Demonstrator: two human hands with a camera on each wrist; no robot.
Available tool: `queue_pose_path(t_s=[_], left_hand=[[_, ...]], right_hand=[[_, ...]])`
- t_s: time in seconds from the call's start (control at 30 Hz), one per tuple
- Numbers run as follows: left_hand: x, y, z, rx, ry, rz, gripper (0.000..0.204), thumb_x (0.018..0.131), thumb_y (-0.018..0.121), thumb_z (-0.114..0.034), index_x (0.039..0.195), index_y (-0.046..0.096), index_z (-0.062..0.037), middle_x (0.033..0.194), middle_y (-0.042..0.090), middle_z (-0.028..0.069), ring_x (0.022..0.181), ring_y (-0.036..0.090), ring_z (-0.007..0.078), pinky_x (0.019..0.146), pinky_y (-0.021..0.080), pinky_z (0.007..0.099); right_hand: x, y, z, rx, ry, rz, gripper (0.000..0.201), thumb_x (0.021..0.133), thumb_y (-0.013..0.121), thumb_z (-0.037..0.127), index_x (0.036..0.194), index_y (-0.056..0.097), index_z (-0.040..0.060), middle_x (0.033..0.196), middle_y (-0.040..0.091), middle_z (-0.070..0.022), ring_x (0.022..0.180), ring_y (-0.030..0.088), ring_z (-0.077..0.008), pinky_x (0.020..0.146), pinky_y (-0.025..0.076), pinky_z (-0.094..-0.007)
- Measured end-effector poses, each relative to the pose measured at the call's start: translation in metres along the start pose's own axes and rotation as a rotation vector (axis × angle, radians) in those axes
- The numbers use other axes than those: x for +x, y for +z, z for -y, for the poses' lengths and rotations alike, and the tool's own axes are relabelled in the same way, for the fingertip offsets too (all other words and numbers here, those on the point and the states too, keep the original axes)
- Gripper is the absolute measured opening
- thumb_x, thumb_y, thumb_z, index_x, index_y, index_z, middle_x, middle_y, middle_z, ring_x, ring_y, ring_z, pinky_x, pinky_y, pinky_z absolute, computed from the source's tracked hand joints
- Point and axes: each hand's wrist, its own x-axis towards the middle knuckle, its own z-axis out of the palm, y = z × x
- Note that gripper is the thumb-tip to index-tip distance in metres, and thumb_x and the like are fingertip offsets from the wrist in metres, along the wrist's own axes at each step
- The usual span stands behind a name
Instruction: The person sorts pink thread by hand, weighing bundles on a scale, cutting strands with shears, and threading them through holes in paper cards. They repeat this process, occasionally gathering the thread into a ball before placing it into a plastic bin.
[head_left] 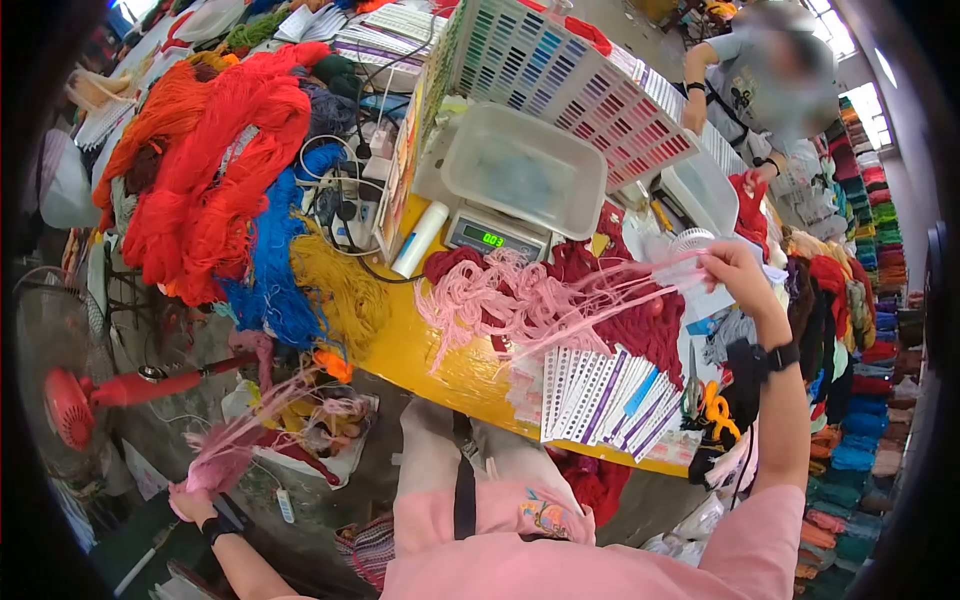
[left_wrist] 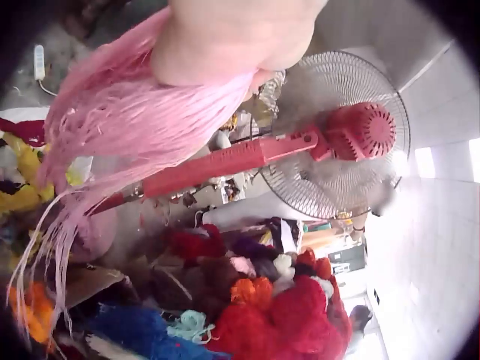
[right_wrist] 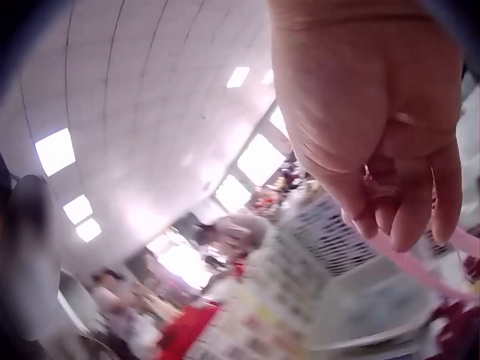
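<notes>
Pinching pink strands [head_left: 640, 300] in right hand [head_left: 735, 275], held them drawn out above bench [head_left: 430, 375] | gripped pink bundle [head_left: 220, 455] in left hand [head_left: 190, 500], off bench, near fan [head_left: 125, 390]

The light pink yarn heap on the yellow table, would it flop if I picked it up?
The light pink yarn heap would probably flop, since it lies in loose, bendy loops. It might tangle, because its strands cross over each other. It likely wouldn't roll, being spread out, not balled up.
</notes>
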Motion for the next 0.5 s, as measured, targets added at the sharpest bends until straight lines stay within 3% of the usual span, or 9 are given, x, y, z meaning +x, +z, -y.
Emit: queue_pose_path(t_s=[0.07,0.13,0.17,0.2,0.27,0.37,0.4,0.47,0.5], left_hand=[[-0.007,0.021,-0.003,0.025,0.104,-0.105,0.017,0.070,0.051,-0.008,0.084,0.048,0.0016,0.056,0.046,0.0035,0.052,0.045,0.0170,0.053,0.039,0.0273],[0.005,0.056,0.019,-1.576,-0.759,0.107,0.007,0.073,0.051,-0.009,0.072,0.046,-0.0042,0.055,0.046,0.0026,0.049,0.042,0.0129,0.048,0.038,0.0258],[-0.005,0.051,0.004,-1.654,-0.775,0.252,0.010,0.073,0.051,-0.009,0.067,0.043,-0.0084,0.053,0.043,0.0009,0.046,0.040,0.0105,0.046,0.037,0.0245],[-0.022,0.034,-0.050,-1.441,-0.784,0.131,0.011,0.074,0.051,-0.010,0.066,0.043,-0.0091,0.050,0.037,-0.0025,0.043,0.037,0.0098,0.044,0.036,0.0250],[-0.043,0.022,-0.103,-1.449,-0.904,0.151,0.013,0.076,0.049,-0.010,0.065,0.043,-0.0109,0.048,0.031,-0.0066,0.040,0.032,0.0056,0.038,0.032,0.0204],[-0.075,0.008,-0.127,-1.637,-0.842,0.529,0.017,0.079,0.045,-0.011,0.063,0.040,-0.0130,0.045,0.025,-0.0092,0.035,0.025,0.0002,0.032,0.021,0.0134],[-0.082,0.007,-0.131,-1.647,-0.845,0.523,0.017,0.079,0.045,-0.011,0.063,0.040,-0.0130,0.045,0.025,-0.0092,0.035,0.025,0.0002,0.032,0.021,0.0134],[-0.092,0.002,-0.140,-1.665,-1.088,0.910,0.020,0.079,0.044,-0.013,0.060,0.038,-0.0137,0.044,0.025,-0.0083,0.033,0.023,0.0016,0.032,0.020,0.0150],[-0.097,-0.001,-0.149,-1.671,-1.084,0.906,0.020,0.079,0.044,-0.013,0.060,0.038,-0.0137,0.044,0.025,-0.0083,0.033,0.023,0.0016,0.032,0.020,0.0150]], right_hand=[[-0.014,0.013,0.067,0.358,-0.029,0.006,0.017,0.077,0.048,0.017,0.073,0.052,0.0001,0.060,0.050,-0.0033,0.049,0.051,-0.0101,0.047,0.044,-0.0211],[-0.019,0.006,0.112,0.537,-0.254,-0.039,0.021,0.080,0.043,0.019,0.076,0.050,-0.0002,0.064,0.052,-0.0050,0.049,0.052,-0.0115,0.046,0.046,-0.0233],[-0.015,-0.008,0.125,0.597,-0.325,-0.048,0.020,0.082,0.040,0.018,0.079,0.048,-0.0002,0.065,0.052,-0.0057,0.051,0.052,-0.0108,0.046,0.046,-0.0233],[-0.006,-0.022,0.133,0.648,-0.376,-0.058,0.019,0.083,0.039,0.018,0.081,0.047,0.0005,0.067,0.052,-0.0055,0.055,0.052,-0.0102,0.048,0.047,-0.0228],[0.010,-0.052,0.138,0.726,-0.319,-0.154,0.017,0.083,0.040,0.016,0.081,0.048,0.0016,0.072,0.052,-0.0044,0.062,0.053,-0.0102,0.056,0.048,-0.0228],[0.042,-0.101,0.106,0.691,-0.274,-0.331,0.016,0.082,0.042,0.017,0.083,0.049,0.0021,0.073,0.052,-0.0040,0.062,0.053,-0.0104,0.058,0.048,-0.0232],[0.052,-0.118,0.091,0.670,-0.275,-0.436,0.017,0.081,0.043,0.017,0.083,0.050,0.0021,0.073,0.052,-0.0039,0.062,0.053,-0.0103,0.057,0.048,-0.0232],[0.068,-0.113,0.079,0.652,-0.279,-0.539,0.017,0.080,0.044,0.018,0.084,0.050,0.0020,0.073,0.053,-0.0038,0.062,0.053,-0.0102,0.057,0.047,-0.0232],[0.074,-0.094,0.083,0.347,-0.369,-0.508,0.018,0.079,0.044,0.017,0.084,0.051,0.0017,0.072,0.053,-0.0036,0.062,0.053,-0.0104,0.057,0.047,-0.0235]])
